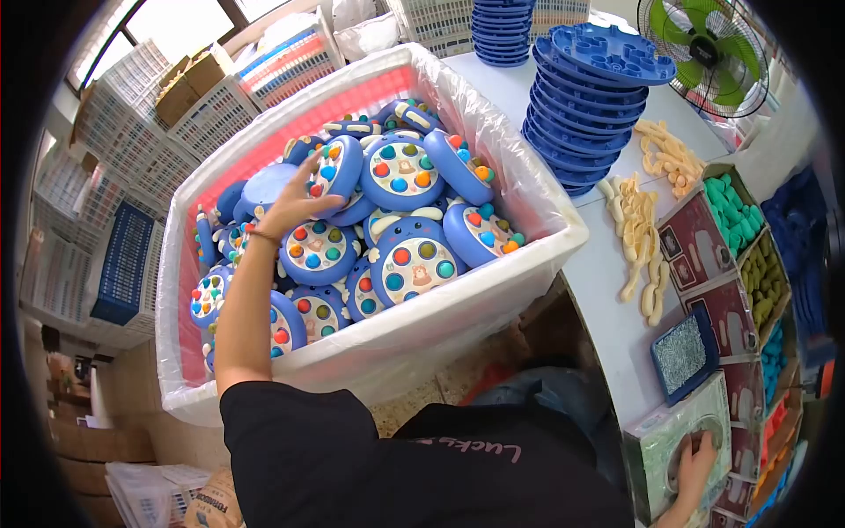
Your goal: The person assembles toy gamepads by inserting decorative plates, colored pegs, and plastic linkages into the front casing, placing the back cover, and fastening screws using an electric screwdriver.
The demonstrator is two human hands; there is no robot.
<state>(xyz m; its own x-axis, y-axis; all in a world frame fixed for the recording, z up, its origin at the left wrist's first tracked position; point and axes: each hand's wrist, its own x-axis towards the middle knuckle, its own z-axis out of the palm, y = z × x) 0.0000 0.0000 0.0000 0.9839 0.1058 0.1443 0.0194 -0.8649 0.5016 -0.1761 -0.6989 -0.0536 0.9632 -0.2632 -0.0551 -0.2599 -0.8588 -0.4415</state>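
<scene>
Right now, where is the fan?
The fan is at the upper right of the head view, just right of the tall stack of blue plastic parts and beyond the cream pieces.

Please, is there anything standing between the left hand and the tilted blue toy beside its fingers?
Nothing visible stands in the way. The left hand is at the edge of the tilted blue toy, fingers spread; whether they touch is unclear. Other toys lie around without blocking.

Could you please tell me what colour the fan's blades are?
The fan's blades are green, seen best in the head view.
</scene>
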